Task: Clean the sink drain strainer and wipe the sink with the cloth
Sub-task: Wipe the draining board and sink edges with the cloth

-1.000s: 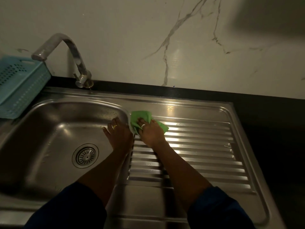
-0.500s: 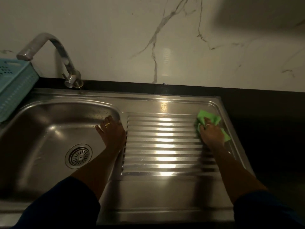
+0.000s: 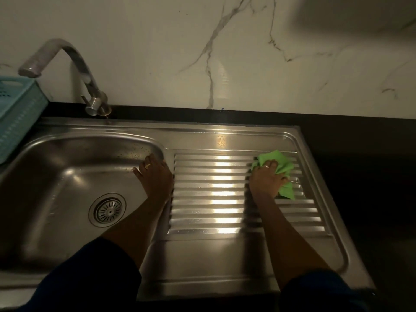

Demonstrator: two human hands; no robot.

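the right hand point(image 3: 267, 180) lies palm down on the far right part of the ribbed drainboard point(image 3: 213, 194). its fingers are curled over a bunched green cloth point(image 3: 282, 165) and press it onto the ribs. a pale ring shows on one finger. the cloth sticks out beyond the fingertips and past the hand's outer edge.

the left hand point(image 3: 155, 176) rests flat, fingers straight and slightly spread, on the rounded rim where the sink basin point(image 3: 56, 176) meets the drainboard. it holds nothing, and a gold-coloured ring sits on one finger. both forearms run back to dark blue sleeves point(image 3: 90, 278). the two hands are well apart, with the bright middle of the drainboard between them.

the round drain strainer point(image 3: 109, 211) sits in the basin floor, left of the left hand and nearer the person, untouched. beyond that hand and further left, a curved metal faucet point(image 3: 86, 78) rises from the back edge. a teal slotted plastic basket point(image 3: 20, 118) stands further left again.

the sink is stainless steel, with water spots just past the left fingertips. the drainboard's parallel raised ribs catch the light. a black tabletop point(image 3: 360, 176) lies to the right of the right hand. a white wall point(image 3: 135, 52) with grey marble veins rises behind. the light is dim.
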